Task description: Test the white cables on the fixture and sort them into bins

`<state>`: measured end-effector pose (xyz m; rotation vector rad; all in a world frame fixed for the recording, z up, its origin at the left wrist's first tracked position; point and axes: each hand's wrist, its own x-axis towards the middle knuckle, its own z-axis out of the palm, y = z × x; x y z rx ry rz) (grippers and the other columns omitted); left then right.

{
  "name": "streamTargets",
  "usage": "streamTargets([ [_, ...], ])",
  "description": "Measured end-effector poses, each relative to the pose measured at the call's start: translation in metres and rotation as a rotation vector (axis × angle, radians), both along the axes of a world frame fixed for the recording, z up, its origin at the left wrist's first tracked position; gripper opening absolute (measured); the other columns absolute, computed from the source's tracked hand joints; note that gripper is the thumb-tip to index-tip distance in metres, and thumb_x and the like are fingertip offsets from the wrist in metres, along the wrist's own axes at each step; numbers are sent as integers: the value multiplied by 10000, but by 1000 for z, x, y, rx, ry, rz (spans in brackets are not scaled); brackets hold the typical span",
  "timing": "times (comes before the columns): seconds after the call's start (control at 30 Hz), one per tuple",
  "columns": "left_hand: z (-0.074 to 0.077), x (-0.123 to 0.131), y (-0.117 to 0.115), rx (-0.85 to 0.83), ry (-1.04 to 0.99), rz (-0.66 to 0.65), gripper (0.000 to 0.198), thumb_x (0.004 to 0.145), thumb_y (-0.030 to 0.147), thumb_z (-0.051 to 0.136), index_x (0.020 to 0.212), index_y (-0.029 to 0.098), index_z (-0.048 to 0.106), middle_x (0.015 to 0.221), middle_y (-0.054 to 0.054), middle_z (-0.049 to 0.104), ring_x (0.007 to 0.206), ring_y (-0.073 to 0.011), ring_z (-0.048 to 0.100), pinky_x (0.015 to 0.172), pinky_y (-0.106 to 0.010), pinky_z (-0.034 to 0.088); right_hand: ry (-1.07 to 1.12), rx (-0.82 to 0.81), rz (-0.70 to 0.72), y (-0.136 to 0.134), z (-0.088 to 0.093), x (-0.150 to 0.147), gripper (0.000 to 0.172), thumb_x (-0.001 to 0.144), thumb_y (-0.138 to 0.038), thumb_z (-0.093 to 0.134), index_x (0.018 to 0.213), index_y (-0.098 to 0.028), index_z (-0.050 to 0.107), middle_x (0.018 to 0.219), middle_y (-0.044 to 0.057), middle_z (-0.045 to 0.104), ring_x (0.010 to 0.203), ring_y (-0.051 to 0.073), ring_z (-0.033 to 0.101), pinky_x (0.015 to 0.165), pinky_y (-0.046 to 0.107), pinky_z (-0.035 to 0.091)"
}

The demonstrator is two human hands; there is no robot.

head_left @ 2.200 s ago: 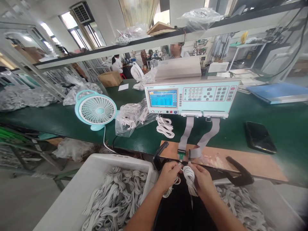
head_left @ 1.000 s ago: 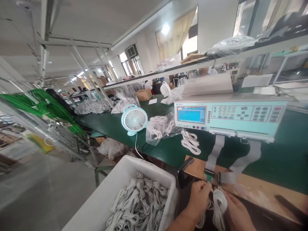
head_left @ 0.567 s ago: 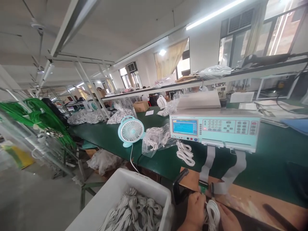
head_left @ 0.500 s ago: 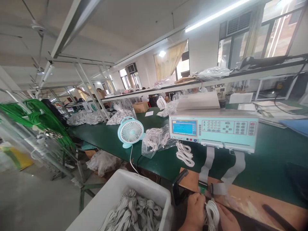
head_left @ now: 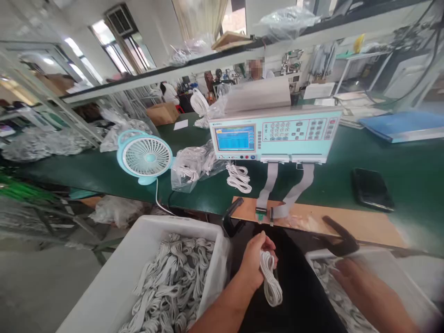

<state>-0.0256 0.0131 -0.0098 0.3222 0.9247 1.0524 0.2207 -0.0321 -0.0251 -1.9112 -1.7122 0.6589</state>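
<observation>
My left hand point(head_left: 254, 259) grips a coiled white cable point(head_left: 271, 280), which hangs below my fingers in front of the wooden board point(head_left: 347, 224). My right hand point(head_left: 348, 273) reaches into the white bin point(head_left: 398, 282) at the right, among the cable coils lying there; it is blurred and I cannot tell what its fingers hold. Two grey ribbon leads point(head_left: 293, 192) run from the pale blue tester point(head_left: 274, 134) down to small connectors point(head_left: 263, 215) at the board's edge, just above my left hand.
A white bin point(head_left: 138, 252) full of coiled cables sits at the lower left. On the green bench point(head_left: 409, 175) stand a small blue fan point(head_left: 144, 157), a bag of cables point(head_left: 192, 166), loose coils point(head_left: 238, 178) and a black phone point(head_left: 372, 189). Black clamps point(head_left: 338, 236) hold the board. A person sits behind the tester.
My view dropped back from the room to the bench. The cable came away from the connectors and now hangs in my left hand alone; my right hand moved into the right bin.
</observation>
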Motion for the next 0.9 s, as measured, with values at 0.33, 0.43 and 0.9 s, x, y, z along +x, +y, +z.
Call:
streamTargets([
  [0.33,21,15,-21,423,318,-56,311,814,466,592,798,155,581,713,-28,613,631,-133,578,594,-227,463,869,-142,109,-4,8,-114,478,928,-578,353,690,-213,552,633,26,570,582,198,518,548,286,438],
  [0.43,18,2,-28,408,437,17,324,812,459,606,951,166,603,890,-51,606,818,-157,572,676,-223,483,795,-29,153,-2,1,-112,465,956,-540,315,689,-209,503,611,12,511,560,182,475,534,280,392],
  [0.9,13,-21,-32,-30,6,-209,213,647,297,705,665,129,574,567,18,497,470,-76,441,442,-181,374,407,315,571,2,10,-105,272,972,-251,349,781,-189,533,722,22,555,660,168,479,640,314,346],
])
